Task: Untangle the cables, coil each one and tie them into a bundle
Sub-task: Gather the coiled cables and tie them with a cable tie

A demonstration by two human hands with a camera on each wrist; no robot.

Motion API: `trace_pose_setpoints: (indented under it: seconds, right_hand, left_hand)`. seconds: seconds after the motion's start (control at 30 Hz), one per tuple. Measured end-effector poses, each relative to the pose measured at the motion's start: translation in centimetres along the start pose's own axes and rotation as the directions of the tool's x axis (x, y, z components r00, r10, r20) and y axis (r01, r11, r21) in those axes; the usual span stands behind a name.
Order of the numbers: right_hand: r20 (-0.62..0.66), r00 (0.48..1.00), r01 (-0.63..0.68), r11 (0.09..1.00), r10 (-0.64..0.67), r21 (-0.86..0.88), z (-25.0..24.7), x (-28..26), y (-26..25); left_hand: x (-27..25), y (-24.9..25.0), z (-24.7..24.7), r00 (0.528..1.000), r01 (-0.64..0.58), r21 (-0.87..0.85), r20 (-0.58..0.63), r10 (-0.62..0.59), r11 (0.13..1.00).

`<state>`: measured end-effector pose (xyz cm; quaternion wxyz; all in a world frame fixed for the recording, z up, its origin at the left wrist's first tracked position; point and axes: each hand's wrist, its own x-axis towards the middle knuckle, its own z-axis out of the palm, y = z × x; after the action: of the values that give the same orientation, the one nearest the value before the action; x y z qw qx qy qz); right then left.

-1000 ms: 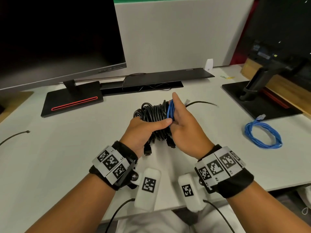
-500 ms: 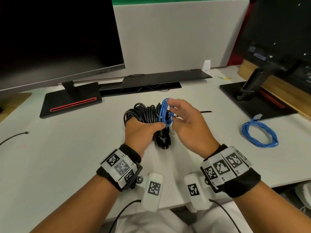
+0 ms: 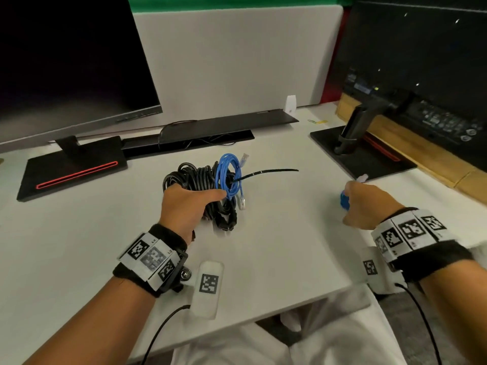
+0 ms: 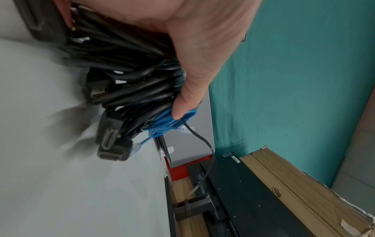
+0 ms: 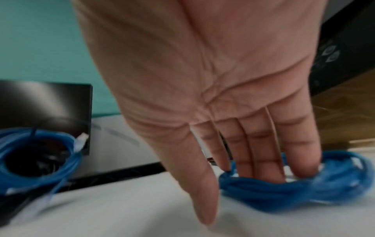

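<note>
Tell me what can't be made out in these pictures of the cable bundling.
- Second blue coil: in the head view the right hand covers nearly all of it; in the right wrist view it is blurred.
- Whether the right hand's fingers grip that coil yet: blur.
- How the black tie is fastened round the bundle: hidden among the blue cable and black cables.
- Left hand: its fingers are hidden under the bundle in the head view.

second blue coil (image 5: 300,190) blurred, mostly hidden

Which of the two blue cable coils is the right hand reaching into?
The loose blue coil lying alone on the desk; the right hand has fingertips inside it. The other blue coil sits against the black cables.
</note>
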<state>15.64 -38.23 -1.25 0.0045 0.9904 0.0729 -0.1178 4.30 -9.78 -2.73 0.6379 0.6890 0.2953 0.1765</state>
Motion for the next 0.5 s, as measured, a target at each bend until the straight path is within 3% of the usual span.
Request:
trace_pose_setpoints:
  seconds: [0.1, 0.2, 0.23, 0.3, 0.37, 0.43, 0.5]
  right_hand:
    - [-0.023, 0.999, 0.027, 0.997, -0.025, 0.074, 0.2, 0.2, 0.1]
    - [-0.106, 0.994, 0.071, 0.904, -0.028, 0.422, 0.2, 0.7, -0.2]
    - [-0.140, 0.990, 0.080, 0.798, 0.006, 0.597, -0.2, 0.7, -0.5]
    - [-0.130, 0.989, 0.083, 0.449, 0.074, 0.890, -1.4, 0.4, -1.2]
    - [-0.060, 0.997, 0.052, 0.141, 0.054, 0.989, -2.4, -0.2, -1.9]
    - [-0.043, 0.999, 0.042, -0.045, -0.026, 0.998, -3.0, -0.9, -2.8]
    - [-0.067, 0.994, 0.057, -0.126, -0.081, 0.990, -3.3, -1.6, -4.1]
  left_hand:
    - [0.3, 0.0, 0.1, 1.000, 0.007, 0.018, 0.017, -0.007, 1.000]
    - [0.5, -0.1, 0.0, 0.999, 0.023, 0.038, 0.035, -0.025, 0.999]
    - [0.6, -0.2, -0.1, 0.999, 0.026, 0.044, 0.034, -0.028, 0.999]
    - [0.7, -0.3, -0.2, 0.999, 0.023, 0.050, 0.035, -0.024, 0.998]
    - [0.7, -0.5, -0.3, 0.999, 0.019, 0.051, 0.036, -0.021, 0.998]
    - [0.8, -0.6, -0.3, 0.999, 0.013, 0.047, 0.032, -0.015, 0.999]
    - [0.7, -0.6, -0.2, 1.000, 0.000, 0.038, 0.029, -0.002, 0.999]
